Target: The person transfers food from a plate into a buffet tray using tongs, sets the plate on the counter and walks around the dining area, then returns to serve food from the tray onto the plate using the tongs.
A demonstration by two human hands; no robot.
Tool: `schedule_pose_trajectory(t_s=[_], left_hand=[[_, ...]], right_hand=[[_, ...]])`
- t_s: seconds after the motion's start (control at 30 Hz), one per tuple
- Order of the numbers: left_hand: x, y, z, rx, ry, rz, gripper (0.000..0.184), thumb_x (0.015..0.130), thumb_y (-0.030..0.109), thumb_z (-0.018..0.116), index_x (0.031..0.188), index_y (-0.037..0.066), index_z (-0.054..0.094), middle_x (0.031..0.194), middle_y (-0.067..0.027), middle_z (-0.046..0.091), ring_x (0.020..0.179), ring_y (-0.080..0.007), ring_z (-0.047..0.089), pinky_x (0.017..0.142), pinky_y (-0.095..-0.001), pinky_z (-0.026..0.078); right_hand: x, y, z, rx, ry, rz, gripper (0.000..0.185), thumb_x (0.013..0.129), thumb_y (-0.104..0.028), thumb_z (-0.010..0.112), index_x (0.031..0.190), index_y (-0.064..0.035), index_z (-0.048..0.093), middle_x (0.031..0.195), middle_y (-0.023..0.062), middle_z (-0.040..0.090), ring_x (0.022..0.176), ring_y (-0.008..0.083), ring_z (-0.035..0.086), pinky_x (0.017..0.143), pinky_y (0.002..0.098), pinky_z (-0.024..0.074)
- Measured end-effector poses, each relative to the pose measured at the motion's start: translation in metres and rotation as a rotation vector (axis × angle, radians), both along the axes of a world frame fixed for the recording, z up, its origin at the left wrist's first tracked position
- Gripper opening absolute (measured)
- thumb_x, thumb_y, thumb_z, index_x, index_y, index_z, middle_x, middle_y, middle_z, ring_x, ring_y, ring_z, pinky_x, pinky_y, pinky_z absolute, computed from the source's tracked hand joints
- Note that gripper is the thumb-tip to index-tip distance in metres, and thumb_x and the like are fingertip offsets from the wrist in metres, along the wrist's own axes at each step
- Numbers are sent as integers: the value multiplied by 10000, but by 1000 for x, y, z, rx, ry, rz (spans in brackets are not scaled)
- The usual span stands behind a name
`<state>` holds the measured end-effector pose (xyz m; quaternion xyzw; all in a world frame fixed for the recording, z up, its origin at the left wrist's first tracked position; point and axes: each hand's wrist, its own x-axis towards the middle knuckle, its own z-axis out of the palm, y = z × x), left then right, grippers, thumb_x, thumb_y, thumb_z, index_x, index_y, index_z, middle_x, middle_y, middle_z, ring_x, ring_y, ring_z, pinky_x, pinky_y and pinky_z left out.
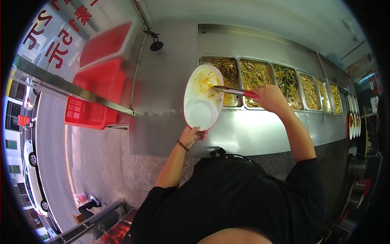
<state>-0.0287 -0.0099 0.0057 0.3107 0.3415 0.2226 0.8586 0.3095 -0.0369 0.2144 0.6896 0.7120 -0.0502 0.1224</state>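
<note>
An oval white dish [200, 115] with a red rim tilts over the steel counter, its inside smeared with yellow-brown sauce and food bits. My left hand [193, 137], a beaded bracelet on its wrist, grips the dish by its near end. In my right hand [271, 99] are metal tongs [234, 90] with red handles, the fingers wrapped round them. The tongs' tips reach into the dish's upper part, at the sauce. Just behind the dish stands a steel pan of cooked greens [227, 69], partly hidden by it. Another vegetable pan [256, 74] lies behind the tongs.
More food pans [309, 90] run along the steel counter [164, 93] to the right. Red plastic crates [95, 95] stand at left behind a metal rail [73, 87]. A black suction mount [156, 44] sits near the counter's back left. Oval dishes [354, 125] line the far right.
</note>
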Motion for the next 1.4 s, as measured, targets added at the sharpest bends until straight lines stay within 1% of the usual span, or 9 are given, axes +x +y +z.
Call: schedule_pose_trajectory(t_s=[0.13,0.33,0.43,0.73,0.93,1.0,1.03,1.13,1.4], left_hand=[[0,1,-5,-15,10,16,303,938,103,468,1198,-53,485,916,-183,652,722,-231,645,634,-361,558],[-1,2,-6,-32,-24,59,296,941,74,444,1208,-50,473,920,-190,645,705,-233,641,625,-370,564],[-2,3,-2,-22,-21,64,297,941,77,450,1211,-44,471,918,-189,645,709,-235,643,628,-371,565],[-12,2,-11,-33,15,107,318,930,120,487,1202,-45,489,930,-194,651,738,-244,645,650,-373,559],[-19,-1,-10,-30,10,149,308,932,139,492,1177,-48,508,937,-181,651,763,-238,639,664,-369,551],[-20,-2,-9,-29,10,168,306,934,141,488,1173,-49,511,937,-178,651,764,-235,638,665,-366,549],[-21,-2,-9,-22,15,178,302,937,144,483,1165,-50,517,937,-175,651,762,-233,637,665,-364,548],[-23,0,-9,-6,20,199,296,940,146,476,1152,-54,525,932,-169,652,757,-228,635,664,-360,545],[-17,5,-23,-4,24,287,284,940,145,476,1130,-59,534,898,-170,654,733,-230,633,648,-355,538]], right_hand=[[-1,-11,-11,57,128,-75,259,864,-337,655,891,-83,699,731,159,670,734,356,658,710,469,509],[38,-15,-60,-61,723,-384,269,879,-313,676,838,-48,686,554,55,563,497,171,543,515,351,445],[47,-23,-86,-206,1199,-675,217,922,-273,652,849,-69,662,563,-26,513,408,38,352,366,228,240],[65,-25,-115,-34,1679,-838,201,954,-273,626,927,-74,612,595,-29,497,398,33,333,361,201,238],[85,-6,-160,147,1448,-831,289,909,-343,669,866,-57,655,597,14,549,421,86,439,393,268,331],[78,0,-168,303,846,-832,363,868,-394,697,926,-36,684,634,63,600,491,133,534,488,324,434],[76,-2,-168,319,768,-822,393,845,-421,702,1005,-62,702,696,108,649,603,208,626,606,381,486],[67,-6,-170,372,547,-725,376,853,-419,689,1031,-88,704,721,135,667,660,278,653,627,416,489],[61,-23,-176,508,459,-614,308,869,-319,676,1065,-82,691,759,199,658,708,393,641,635,469,478]])
